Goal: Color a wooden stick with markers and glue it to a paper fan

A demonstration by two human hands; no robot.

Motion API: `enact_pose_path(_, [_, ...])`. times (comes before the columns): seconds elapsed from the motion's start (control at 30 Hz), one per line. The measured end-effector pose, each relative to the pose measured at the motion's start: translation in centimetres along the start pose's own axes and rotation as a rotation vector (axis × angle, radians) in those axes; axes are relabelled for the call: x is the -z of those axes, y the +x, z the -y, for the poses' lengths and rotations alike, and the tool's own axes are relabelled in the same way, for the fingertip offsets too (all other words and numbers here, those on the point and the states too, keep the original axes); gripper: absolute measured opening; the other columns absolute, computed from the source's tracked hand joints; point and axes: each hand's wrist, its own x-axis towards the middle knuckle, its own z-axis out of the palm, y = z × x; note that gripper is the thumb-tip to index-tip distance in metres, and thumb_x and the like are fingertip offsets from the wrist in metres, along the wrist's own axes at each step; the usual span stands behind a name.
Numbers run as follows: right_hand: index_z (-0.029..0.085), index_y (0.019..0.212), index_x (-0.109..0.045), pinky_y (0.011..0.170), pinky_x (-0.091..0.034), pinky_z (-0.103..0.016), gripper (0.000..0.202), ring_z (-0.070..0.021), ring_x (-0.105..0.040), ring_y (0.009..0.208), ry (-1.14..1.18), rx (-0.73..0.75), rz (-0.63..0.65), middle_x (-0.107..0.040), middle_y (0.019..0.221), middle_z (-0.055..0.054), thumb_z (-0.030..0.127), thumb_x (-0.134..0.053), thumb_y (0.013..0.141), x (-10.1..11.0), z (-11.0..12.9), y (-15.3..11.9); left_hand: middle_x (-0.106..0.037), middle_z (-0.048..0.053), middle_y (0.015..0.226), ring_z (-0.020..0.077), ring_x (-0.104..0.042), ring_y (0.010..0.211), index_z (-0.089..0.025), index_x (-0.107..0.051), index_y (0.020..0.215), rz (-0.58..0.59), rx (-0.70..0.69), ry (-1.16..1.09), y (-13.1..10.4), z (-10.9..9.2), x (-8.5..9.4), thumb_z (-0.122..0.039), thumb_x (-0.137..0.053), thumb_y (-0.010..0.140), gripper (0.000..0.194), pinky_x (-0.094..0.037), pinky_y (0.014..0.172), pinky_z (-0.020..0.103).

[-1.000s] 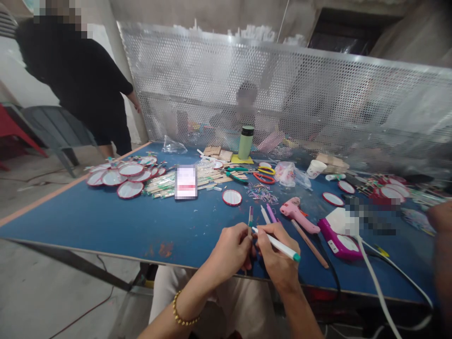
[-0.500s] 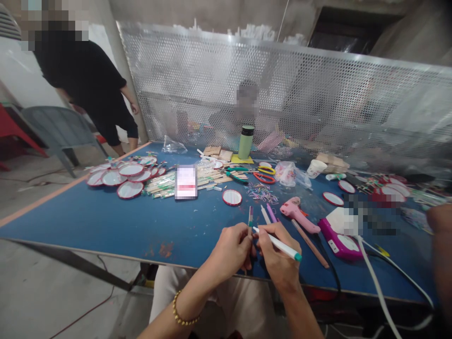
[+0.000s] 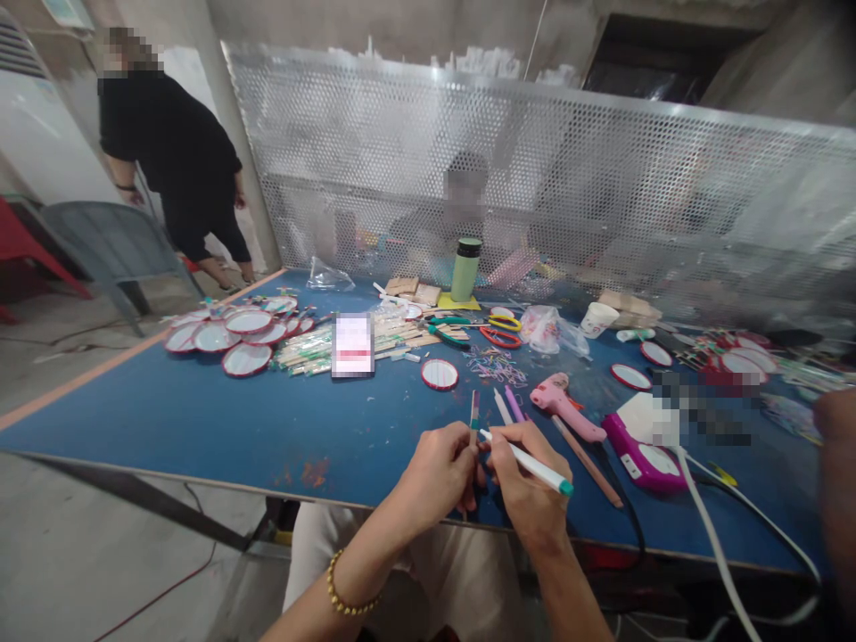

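At the table's front edge my left hand (image 3: 445, 468) is closed around a thin wooden stick (image 3: 474, 408) held upright, its top part coloured purple and green. My right hand (image 3: 531, 486) grips a white marker (image 3: 535, 465) with a green end, its tip close to the stick; whether it touches I cannot tell. Just beyond my hands lie a white pen (image 3: 502, 407) and a purple pen (image 3: 514, 404). A small round white disc with a red rim (image 3: 440, 374) rests on the blue table (image 3: 220, 437).
A pink glue gun (image 3: 568, 406) and a magenta box (image 3: 646, 455) with a white cable lie to the right. Several red-rimmed discs (image 3: 247, 358) are heaped at left, near a phone (image 3: 353, 346). Pliers (image 3: 449, 332) and a green bottle (image 3: 465, 270) stand farther back. A person (image 3: 170, 152) is at left.
The person in black at the left has shifted a little to the right and farther off. My hands, the marker and the stick are almost unmoved.
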Motion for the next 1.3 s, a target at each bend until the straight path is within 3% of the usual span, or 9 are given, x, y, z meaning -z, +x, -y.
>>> enact_pose_path(0.83, [0.02, 0.071, -0.065, 0.039, -0.044, -0.019, 0.021, -0.0093, -0.055, 0.037, 0.052, 0.037, -0.003, -0.062, 0.05, 0.005, 0.023, -0.056, 0.09, 0.02, 0.22, -0.07, -0.05, -0.006, 0.047, 0.0111, -0.05, 0.035, -0.021, -0.049, 0.07, 0.001, 0.014, -0.016, 0.06, 0.27, -0.09, -0.035, -0.046, 0.09, 0.025, -0.037, 0.036, 0.018])
enact_pose_path(1.3, [0.019, 0.071, -0.066, 0.042, -0.045, -0.017, 0.02, -0.0095, -0.058, 0.04, 0.043, 0.087, 0.012, -0.063, 0.051, 0.005, 0.021, -0.057, 0.089, 0.06, 0.41, 0.08, -0.051, -0.005, 0.045, 0.0111, -0.05, 0.034, -0.021, -0.049, 0.07, -0.02, -0.002, 0.013, 0.13, 0.0, -0.2, -0.028, -0.043, 0.091, 0.022, -0.04, 0.037, 0.019])
